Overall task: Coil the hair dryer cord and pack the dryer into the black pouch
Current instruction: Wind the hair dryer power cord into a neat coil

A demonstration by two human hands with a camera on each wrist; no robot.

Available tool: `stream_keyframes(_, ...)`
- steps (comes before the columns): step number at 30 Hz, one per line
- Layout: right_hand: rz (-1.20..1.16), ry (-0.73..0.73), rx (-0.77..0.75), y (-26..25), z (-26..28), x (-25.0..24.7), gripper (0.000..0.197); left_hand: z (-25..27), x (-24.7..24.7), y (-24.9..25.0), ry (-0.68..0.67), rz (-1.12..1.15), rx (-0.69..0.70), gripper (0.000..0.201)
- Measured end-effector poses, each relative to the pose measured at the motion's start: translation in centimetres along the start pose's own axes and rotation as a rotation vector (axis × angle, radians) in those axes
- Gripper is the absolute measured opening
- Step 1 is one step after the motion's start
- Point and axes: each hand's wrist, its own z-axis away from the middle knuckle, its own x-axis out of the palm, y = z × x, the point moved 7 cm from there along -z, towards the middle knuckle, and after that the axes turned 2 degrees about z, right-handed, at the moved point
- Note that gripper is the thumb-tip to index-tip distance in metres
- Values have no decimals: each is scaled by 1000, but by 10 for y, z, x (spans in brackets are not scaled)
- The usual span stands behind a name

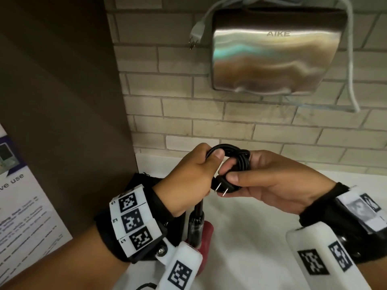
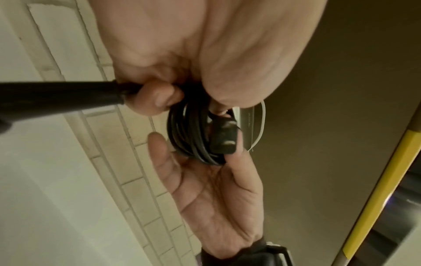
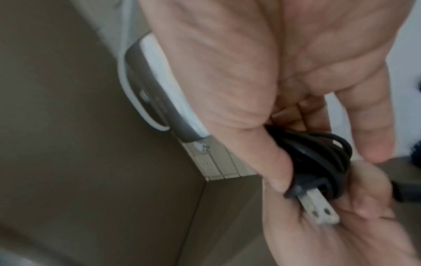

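**Coiled cord held over white counter**

Pale brick wall carries a brushed-steel hand dryer. Above the white counter, left hand grips the coiled black cord; right hand pinches its two-pronged black plug.

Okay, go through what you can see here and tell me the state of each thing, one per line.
Black cord: wound into a small coil, held between both hands.
Black plug: free, prongs bare, pinched by the right hand.
Left hand: fingers curled round the coil.
Hair dryer: hanging below the left hand, not packed.
Wall hand dryer: mounted; its white plug dangles unplugged.
Black pouch: cannot tell.
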Motion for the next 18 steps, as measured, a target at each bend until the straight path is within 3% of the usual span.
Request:
stream_keyframes(3,156,84,-18,-5,4,-4,20,-5,4,7,-4,-16,36,33)
stream_keyframes(6,303,268,-33,-5,3,-19,50,-9,10,9,-35,-41,35,26)
stream_keyframes(8,458,362,-72,-11,6,-26,58,-12,14,9,-70,-59,20,25)
stream_keyframes(14,383,224,-130,-10,7,-22,88,-17,21,1,-97,-37,-51,28)
stream_keyframes(18,370,238,-170,-5,11,-26,67,-24,28,-8,-107,68,-115,28)
